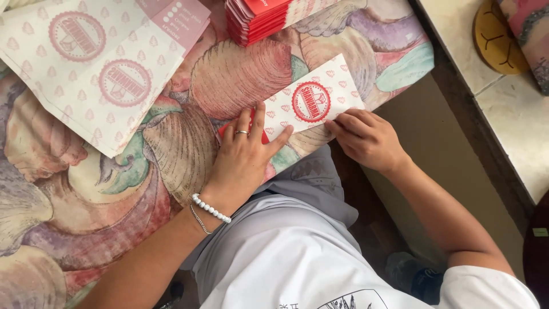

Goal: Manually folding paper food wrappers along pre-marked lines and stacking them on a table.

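Left hand (243, 151) lies flat, fingers spread, pinning the white paper sleeve (311, 103) with its red round stamp to the patterned worktop (171, 149), while the right hand (366, 137) presses fingertips along the sleeve's near edge, gripping nothing. It looks light, thin, easily creased; best taken by an edge. Flat sheets (97, 63) and a red stack (257, 17) lie beyond.
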